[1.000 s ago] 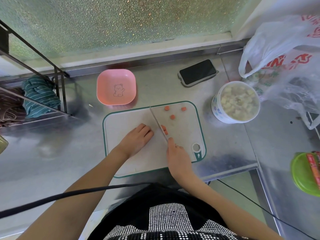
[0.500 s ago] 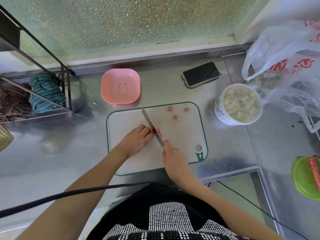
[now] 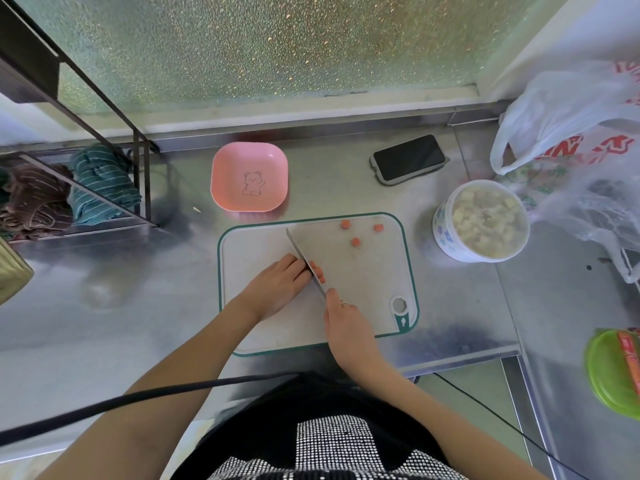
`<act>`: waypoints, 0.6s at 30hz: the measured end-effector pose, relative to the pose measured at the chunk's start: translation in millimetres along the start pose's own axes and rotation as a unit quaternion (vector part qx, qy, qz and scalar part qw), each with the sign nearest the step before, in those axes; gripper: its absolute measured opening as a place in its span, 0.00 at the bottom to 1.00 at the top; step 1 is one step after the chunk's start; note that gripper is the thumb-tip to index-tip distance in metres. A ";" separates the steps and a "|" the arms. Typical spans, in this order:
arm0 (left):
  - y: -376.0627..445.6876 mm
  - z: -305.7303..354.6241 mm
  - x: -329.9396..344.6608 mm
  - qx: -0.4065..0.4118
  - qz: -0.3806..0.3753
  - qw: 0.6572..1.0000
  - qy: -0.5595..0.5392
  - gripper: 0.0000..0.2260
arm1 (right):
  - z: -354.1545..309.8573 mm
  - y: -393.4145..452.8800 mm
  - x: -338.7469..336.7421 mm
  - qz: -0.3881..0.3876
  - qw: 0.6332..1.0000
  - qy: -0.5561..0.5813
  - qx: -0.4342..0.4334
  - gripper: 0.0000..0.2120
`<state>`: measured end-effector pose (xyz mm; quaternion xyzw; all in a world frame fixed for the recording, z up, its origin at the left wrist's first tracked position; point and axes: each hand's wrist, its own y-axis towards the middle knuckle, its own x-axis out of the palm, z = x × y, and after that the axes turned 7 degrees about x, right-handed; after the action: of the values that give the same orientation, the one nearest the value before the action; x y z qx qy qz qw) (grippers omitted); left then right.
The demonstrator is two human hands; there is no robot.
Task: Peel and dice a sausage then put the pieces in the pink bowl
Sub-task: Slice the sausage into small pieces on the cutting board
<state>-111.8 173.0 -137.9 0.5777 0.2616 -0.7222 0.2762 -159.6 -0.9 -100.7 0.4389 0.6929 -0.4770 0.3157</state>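
On the white cutting board (image 3: 367, 296) with a green rim, my left hand (image 3: 277, 289) presses down on a sausage hidden under the fingers. My right hand (image 3: 346, 323) grips the handle of a knife (image 3: 304, 261), whose blade stands against my left fingertips. Two cut orange sausage pieces (image 3: 318, 271) lie just right of the blade. Three more pieces (image 3: 355, 241) are scattered near the board's far edge. The pink bowl (image 3: 228, 168), with a bear drawing inside, holds nothing and sits beyond the board's far left corner.
A white tub of diced food (image 3: 481, 220) stands right of the board. A phone (image 3: 408, 159) lies behind it, plastic bags (image 3: 571, 133) at far right. A green lid with packaged sausage (image 3: 616, 368) sits at the right edge. A black rack with cloths (image 3: 86, 188) stands left.
The knife has shifted left along the sausage toward my left fingertips, leaving freshly cut pieces to the right of the blade. My left hand has stayed in place.
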 end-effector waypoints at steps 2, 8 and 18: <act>0.3 -0.4 1.2 -0.001 0.005 1.000 -0.005 0.23 | 0.5 0.5 0.0 0.001 1.000 -0.006 -0.004 0.14; -2.3 -1.9 3.3 -0.006 0.037 0.999 0.003 0.15 | 11.0 -1.0 -5.4 0.028 0.999 0.010 0.043 0.17; -15.9 -0.7 1.6 -0.015 0.044 0.999 0.004 0.24 | 3.9 -9.4 -6.0 0.002 0.998 0.065 -0.001 0.13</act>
<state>-122.7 184.7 -138.7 0.5874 0.2476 -0.7031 0.3152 -165.6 -7.9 -93.2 0.4699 0.7114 -0.4467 0.2715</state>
